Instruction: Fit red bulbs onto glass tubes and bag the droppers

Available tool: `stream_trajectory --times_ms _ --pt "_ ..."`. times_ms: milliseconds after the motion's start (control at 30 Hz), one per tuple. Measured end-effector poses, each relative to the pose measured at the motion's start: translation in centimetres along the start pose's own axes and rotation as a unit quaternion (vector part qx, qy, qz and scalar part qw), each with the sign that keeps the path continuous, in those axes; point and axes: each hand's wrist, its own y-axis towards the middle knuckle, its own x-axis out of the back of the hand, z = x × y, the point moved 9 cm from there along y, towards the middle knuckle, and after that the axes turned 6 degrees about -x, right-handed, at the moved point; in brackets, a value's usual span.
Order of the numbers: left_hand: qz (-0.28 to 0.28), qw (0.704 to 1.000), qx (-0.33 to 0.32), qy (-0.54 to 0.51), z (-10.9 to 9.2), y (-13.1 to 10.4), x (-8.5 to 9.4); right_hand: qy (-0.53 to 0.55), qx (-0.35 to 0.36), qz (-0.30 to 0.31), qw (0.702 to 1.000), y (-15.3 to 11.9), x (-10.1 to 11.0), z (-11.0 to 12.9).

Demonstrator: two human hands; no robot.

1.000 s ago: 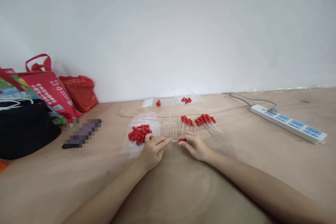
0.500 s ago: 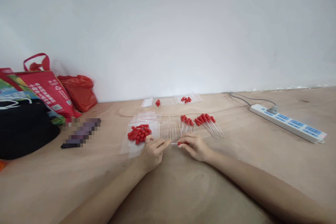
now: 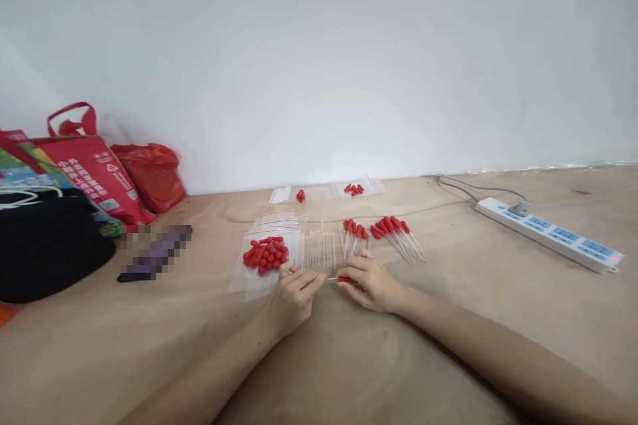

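Observation:
My right hand [image 3: 371, 282] is closed around a red rubber bulb [image 3: 346, 279]. A thin glass dropper tube [image 3: 331, 280] runs from that bulb toward my left hand [image 3: 294, 295], whose fingers pinch its other end. Just beyond my hands lies a row of loose glass tubes [image 3: 320, 249]. A pile of red rubber bulbs [image 3: 266, 254] rests on clear zip bags [image 3: 253, 287] at the left. To the right lie droppers with red bulbs on them, in a small group [image 3: 355, 229] and a fanned bunch [image 3: 396, 232].
Farther back are more tubes [image 3: 321, 193] and a bag with a few red bulbs [image 3: 354, 190]. A white power strip [image 3: 545, 234] with a grey cable lies right. Left are a blurred-out phone [image 3: 159, 252], a red shopping bag [image 3: 94, 172], a red plastic bag [image 3: 149, 176] and a black cap [image 3: 50, 246].
Both hands have shifted slightly down toward me with the bulb and tube. The right fingers have closed further round the bulb. Everything on the table lies as before.

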Motion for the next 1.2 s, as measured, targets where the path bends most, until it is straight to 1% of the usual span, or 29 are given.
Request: stream_trajectory --times_ms 200,333,400,467,533,567,633,733,800,867,967,1000,1067,1100,1167,1200 --pt "-0.001 1.000 -0.003 -0.004 -0.2 0.0 -0.3 -0.050 0.025 0.007 0.998 0.1 -0.5 0.7" --pt "-0.006 1.000 -0.003 -0.010 -0.3 0.0 -0.2 -0.050 0.030 0.009 0.998 0.1 -0.8 0.8" --pt "-0.007 1.000 0.005 -0.020 -0.2 0.1 -0.2 -0.034 0.024 0.009 0.999 0.3 -0.7 0.6" --pt "-0.012 0.999 0.028 -0.036 0.2 0.2 -0.2 0.014 0.003 0.004 1.000 0.5 -0.2 0.2" --pt "-0.031 0.996 0.060 -0.050 0.8 0.3 0.0 0.103 -0.036 -0.011 0.994 1.0 0.5 -0.5" --pt "-0.041 0.995 0.073 -0.057 1.0 0.3 0.1 0.156 -0.061 -0.024 0.986 1.2 0.8 -0.9" --pt "-0.054 0.993 0.084 -0.069 1.2 0.4 0.2 0.258 -0.121 -0.062 0.956 1.4 1.4 -2.0" --pt "-0.022 0.993 0.077 -0.083 1.0 0.4 -0.3 0.368 -0.206 -0.125 0.898 1.5 1.9 -4.2" --pt "0.006 0.993 0.088 -0.081 1.3 0.2 -0.6 0.396 -0.247 -0.158 0.870 1.4 2.6 -6.2" --pt "0.024 0.991 0.112 -0.074 1.9 -0.2 -0.9 0.379 -0.283 -0.187 0.861 1.1 4.3 -8.8" --pt "0.039 0.987 0.142 -0.065 2.8 -0.5 -1.2 0.283 -0.332 -0.228 0.870 -0.1 8.1 -13.3" --pt "0.043 0.986 0.147 -0.064 2.9 -0.5 -1.4 0.237 -0.349 -0.230 0.877 -0.7 9.3 -14.8" --pt "0.052 0.985 0.148 -0.066 3.0 -0.5 -1.6 0.125 -0.401 -0.217 0.881 -2.2 11.1 -17.5" --pt "0.058 0.985 0.146 -0.069 2.9 -0.5 -1.8 0.079 -0.431 -0.192 0.878 -3.0 11.4 -18.8" --pt "0.068 0.985 0.143 -0.073 2.8 -0.5 -2.0 0.009 -0.483 -0.111 0.868 -4.3 10.7 -20.8" --pt "0.070 0.984 0.144 -0.074 2.8 -0.5 -2.0 -0.012 -0.498 -0.078 0.863 -4.9 10.2 -21.4"
